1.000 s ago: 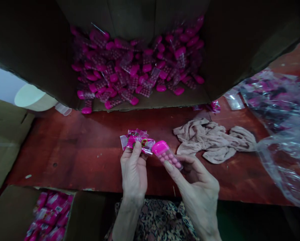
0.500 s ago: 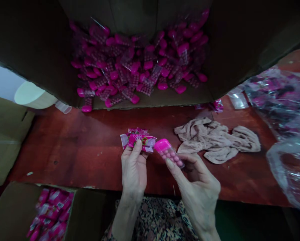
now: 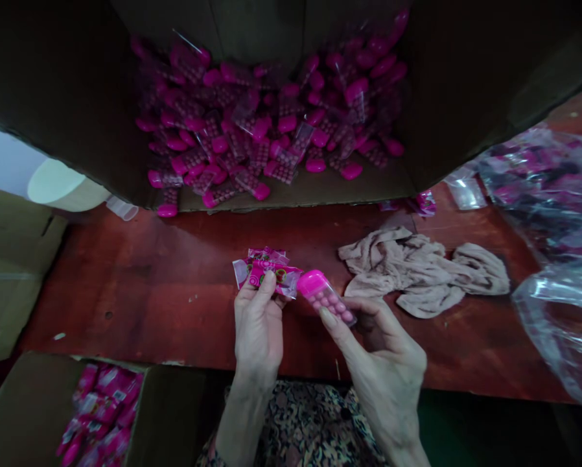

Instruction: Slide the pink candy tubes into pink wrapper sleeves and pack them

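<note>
Pink printed wrappers [image 3: 284,280] are pinched under the thumb of my left hand [image 3: 260,324], above the red table. My right hand [image 3: 385,363] grips a small clear box [image 3: 327,299] with a pink cap and pink balls inside. The box is tilted, its cap pointing up and left, close to the right end of the wrappers. Whether cap and wrappers touch, I cannot tell. The right fingertips are partly hidden behind the box.
A large carton [image 3: 320,191] with many pink-capped boxes stands at the back. A crumpled cloth [image 3: 427,269] lies right, near a clear plastic bag [image 3: 558,311]. Lower left, a carton [image 3: 28,408] contains pink packets. A white tub [image 3: 67,186] sits back left.
Both hands have shifted very slightly left in the view, still holding the wrappers and the capped box. The wrappers' right end has tipped down a little.
</note>
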{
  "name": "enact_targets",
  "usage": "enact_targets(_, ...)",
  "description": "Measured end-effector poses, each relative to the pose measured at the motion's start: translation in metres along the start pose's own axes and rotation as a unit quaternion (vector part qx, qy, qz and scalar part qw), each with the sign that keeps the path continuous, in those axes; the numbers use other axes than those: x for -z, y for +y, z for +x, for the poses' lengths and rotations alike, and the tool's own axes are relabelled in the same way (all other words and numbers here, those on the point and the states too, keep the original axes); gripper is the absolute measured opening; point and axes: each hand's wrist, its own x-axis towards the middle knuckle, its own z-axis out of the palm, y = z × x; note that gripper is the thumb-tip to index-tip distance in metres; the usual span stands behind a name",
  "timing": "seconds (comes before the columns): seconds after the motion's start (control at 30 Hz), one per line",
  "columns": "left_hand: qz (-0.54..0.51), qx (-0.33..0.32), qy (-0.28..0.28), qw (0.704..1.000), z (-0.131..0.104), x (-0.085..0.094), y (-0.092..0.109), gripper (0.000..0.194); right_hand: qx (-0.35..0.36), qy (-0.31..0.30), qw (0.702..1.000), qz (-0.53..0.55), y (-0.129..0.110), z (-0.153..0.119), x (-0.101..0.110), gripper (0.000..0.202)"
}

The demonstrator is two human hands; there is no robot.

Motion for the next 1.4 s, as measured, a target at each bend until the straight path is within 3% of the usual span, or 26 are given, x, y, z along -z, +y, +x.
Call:
enact_targets(0.4,-0.003,-0.015,0.026,1.000,0.002,0.002,0.003,0.011,0.001,-0.009,1.000,0.009,-0.006,-0.005,-0.003,0.015)
enact_targets(0.67,0.001,-0.029,-0.001,1.000,0.001,0.007,0.000,0.009,0.002,0.009,1.000,0.009,-0.002,-0.004,-0.001,0.016)
enact_targets(1.0,-0.013,-0.010,-0.026,1.000,-0.002,-0.003,-0.004,0.010,-0.033,-0.004,0.999,0.031,-0.005,-0.003,-0.003,0.017)
enact_targets(1.4,0.065,-0.001,-0.104,0.993,-0.004,-0.007,0.003,0.025,-0.023,0.008,0.999,0.026,-0.007,-0.006,-0.001,0.015)
